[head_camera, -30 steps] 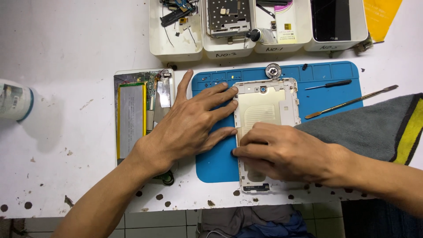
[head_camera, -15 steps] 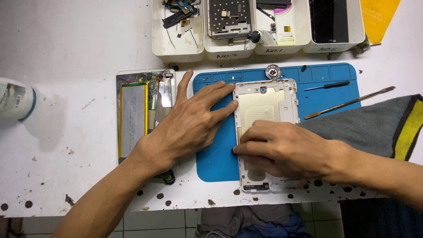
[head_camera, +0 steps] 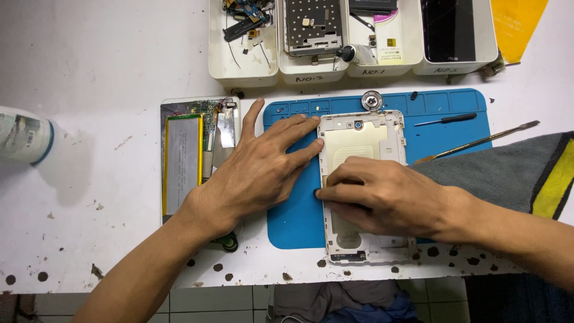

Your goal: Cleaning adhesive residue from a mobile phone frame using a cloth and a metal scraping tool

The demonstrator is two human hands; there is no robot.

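Observation:
A white tablet back cover (head_camera: 363, 139) lies inside-up on a blue work mat (head_camera: 294, 221), its lower end past the mat's front edge. My left hand (head_camera: 257, 170) rests flat on the mat, fingers spread, fingertips touching the cover's left edge. My right hand (head_camera: 382, 194) lies across the middle of the cover, fingers curled and pressing at its left rim. An opened tablet body (head_camera: 191, 152) with a grey battery and circuit board sits left of the mat, partly under my left wrist.
Several white bins (head_camera: 353, 36) with phone parts line the back. A small screwdriver (head_camera: 446, 119) and a metal spudger (head_camera: 478, 142) lie on the mat's right. A round metal part (head_camera: 372, 100) sits at the mat's top. A white bottle (head_camera: 24, 134) lies far left. The table edge runs close below.
Both hands stay nearly where they were. My right hand's fingers have shifted slightly along the cover's left rim.

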